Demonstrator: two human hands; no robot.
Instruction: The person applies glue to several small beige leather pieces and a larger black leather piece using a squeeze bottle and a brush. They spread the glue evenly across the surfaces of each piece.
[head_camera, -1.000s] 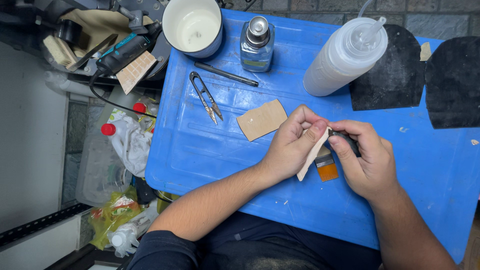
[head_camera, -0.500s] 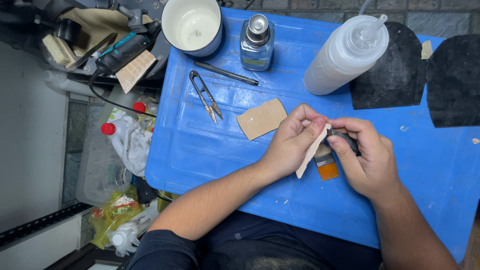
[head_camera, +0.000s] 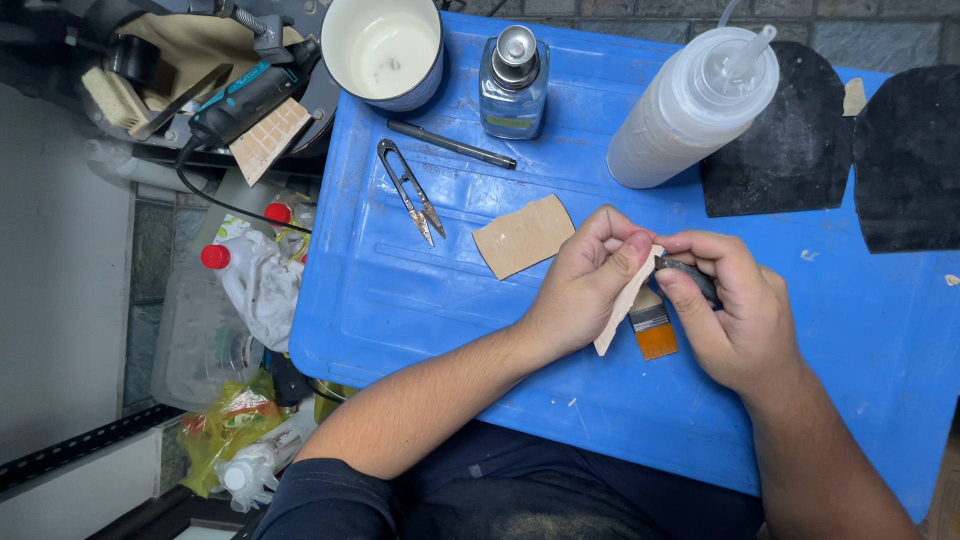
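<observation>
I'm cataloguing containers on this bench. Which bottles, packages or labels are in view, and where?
Squeeze bottle: top right of the blue table, translucent white, nozzle cap.
Glass bottle: top centre, clear bluish, metal pump top, pale label.
Red-capped plastic bottles: on the floor to the left.
Yellow-green packet: on the floor, lower left, crumpled.

Top centre of the frame, a small glass bottle (head_camera: 513, 85) stands on the blue table (head_camera: 400, 300), silver cap up, carrying a pale greenish label (head_camera: 511, 123). To its right, a big white squeeze bottle (head_camera: 690, 110) leans, nozzle toward the upper right. Lower left, off the table, a yellow-green packet (head_camera: 225, 425) lies crumpled beside red-capped clear bottles (head_camera: 215, 260). No screens or signs anywhere.
</observation>
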